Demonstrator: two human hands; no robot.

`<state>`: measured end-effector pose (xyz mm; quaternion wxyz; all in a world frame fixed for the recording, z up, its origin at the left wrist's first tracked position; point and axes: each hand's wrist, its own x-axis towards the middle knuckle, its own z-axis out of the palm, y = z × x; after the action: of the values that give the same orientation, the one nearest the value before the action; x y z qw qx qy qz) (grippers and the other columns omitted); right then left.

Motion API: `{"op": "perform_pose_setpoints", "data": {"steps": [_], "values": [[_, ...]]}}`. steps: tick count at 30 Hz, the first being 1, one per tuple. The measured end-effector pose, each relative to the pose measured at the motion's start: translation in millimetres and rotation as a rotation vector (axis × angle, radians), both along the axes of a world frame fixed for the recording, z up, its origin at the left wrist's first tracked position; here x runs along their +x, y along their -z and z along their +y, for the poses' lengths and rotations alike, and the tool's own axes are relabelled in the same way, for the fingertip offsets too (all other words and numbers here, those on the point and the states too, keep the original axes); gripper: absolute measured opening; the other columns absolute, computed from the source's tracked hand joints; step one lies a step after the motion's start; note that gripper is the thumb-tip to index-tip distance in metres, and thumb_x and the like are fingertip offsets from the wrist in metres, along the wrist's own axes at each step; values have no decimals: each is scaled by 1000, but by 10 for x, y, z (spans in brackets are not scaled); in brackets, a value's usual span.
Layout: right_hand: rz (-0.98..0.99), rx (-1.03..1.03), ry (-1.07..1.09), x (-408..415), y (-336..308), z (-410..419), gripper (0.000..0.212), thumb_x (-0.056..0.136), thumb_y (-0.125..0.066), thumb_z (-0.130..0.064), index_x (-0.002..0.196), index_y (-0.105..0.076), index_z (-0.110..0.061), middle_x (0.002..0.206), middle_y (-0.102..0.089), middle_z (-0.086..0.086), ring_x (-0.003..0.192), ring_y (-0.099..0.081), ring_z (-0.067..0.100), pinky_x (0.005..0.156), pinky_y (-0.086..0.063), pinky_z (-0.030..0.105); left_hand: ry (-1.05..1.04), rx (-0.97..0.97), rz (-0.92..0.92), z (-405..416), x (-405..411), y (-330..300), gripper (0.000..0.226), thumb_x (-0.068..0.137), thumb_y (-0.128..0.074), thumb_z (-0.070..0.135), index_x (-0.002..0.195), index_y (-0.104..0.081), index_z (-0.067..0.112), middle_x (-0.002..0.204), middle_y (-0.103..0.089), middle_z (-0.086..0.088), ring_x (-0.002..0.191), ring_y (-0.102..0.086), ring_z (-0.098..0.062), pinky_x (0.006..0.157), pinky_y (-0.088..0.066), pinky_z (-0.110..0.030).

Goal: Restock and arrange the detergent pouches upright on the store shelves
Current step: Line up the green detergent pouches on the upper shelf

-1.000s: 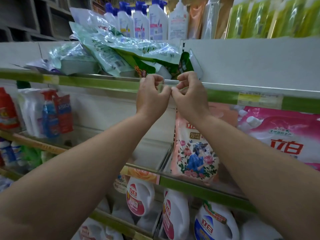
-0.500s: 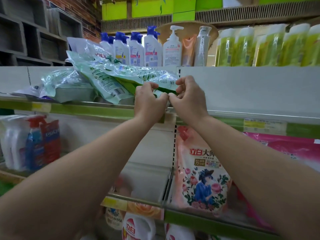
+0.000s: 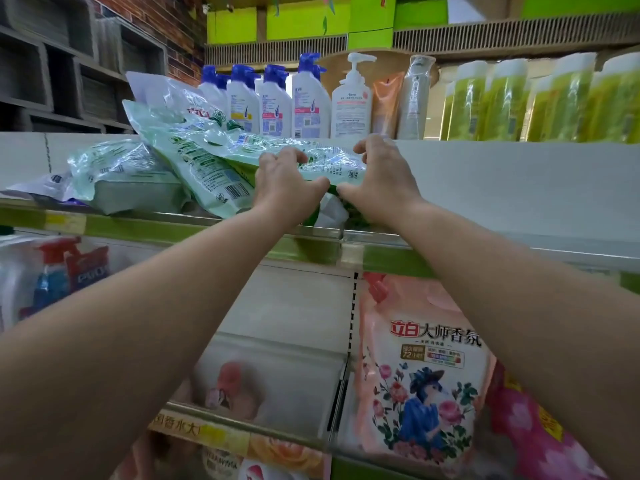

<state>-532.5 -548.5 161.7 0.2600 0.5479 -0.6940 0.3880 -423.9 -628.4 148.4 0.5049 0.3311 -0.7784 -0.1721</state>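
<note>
1. Both hands are now sitting wider apart than half a second ago, having shifted from the shelf edge (image 3: pixel 381 239) onto the top pouch (image 3: pixel 311 155).
2. Left hand (image 3: pixel 284 187) is gripping the pouch's near edge, fingers curling over the top and thumb pressing underneath.
3. Right hand (image 3: pixel 384 178) is holding the pouch's right end, fingers arching over it; whether the thumb is touching is hard to tell.
4. That pouch is lying flat on a slumped pile (image 3: pixel 194 168) on the upper shelf, none standing upright.
5. Pouches are looking soft, glossy and crinkled, pale green plastic with print and a barcode.
6. Behind them, rigid white bottles (image 3: pixel 277 105) with blue caps are standing in a row, beside translucent yellow-green bottles (image 3: pixel 540 102).
7. Below, a peach pouch (image 3: pixel 422 368) with printed roses is standing upright, smooth and slightly puffed.
</note>
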Motion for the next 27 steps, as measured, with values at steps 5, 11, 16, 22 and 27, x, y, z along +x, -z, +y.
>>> {"op": "perform_pose_setpoints", "data": {"steps": [5,11,16,22,27], "values": [[72,102,17,-97,-86,-141,61,79,-70,-25,130,-39,-12,133,-41,10,123,-38,26,99,-36,36,-43,-125,-24,-48,-89,16,49,86,-61,34,130,-45,19,133,-37,-7,119,-42,-23,88,-35,-29],[202,256,69,-173,-173,-283,79,76,-71,-21,141,-27,-15,143,-32,10,133,-30,28,106,-32,44,-165,-235,-92,-144,-44,45,50,84,-61,32,130,-46,18,132,-39,-7,125,-37,-24,97,-33,-34],[376,401,190,-164,-183,-456,93,77,-71,-17,148,-11,-15,153,-15,15,142,-14,33,112,-22,51,-279,-304,-186,-194,29,6,58,83,-61,34,136,-42,20,135,-38,-7,127,-33,-25,103,-28,-36],[488,499,284,-130,-225,-642,107,77,-72,-12,150,6,-19,157,0,19,146,1,33,114,-12,53,-267,-365,-272,-274,51,-93,66,82,-61,33,142,-36,21,144,-32,-6,135,-28,-26,110,-24,-39],[587,588,314,-93,-357,-658,120,68,-81,-15,150,6,-24,157,-4,17,146,-4,32,114,-15,53,-233,-402,-326,-353,92,-183,71,81,-62,32,145,-32,21,148,-28,-8,138,-25,-26,113,-21,-40]]}}
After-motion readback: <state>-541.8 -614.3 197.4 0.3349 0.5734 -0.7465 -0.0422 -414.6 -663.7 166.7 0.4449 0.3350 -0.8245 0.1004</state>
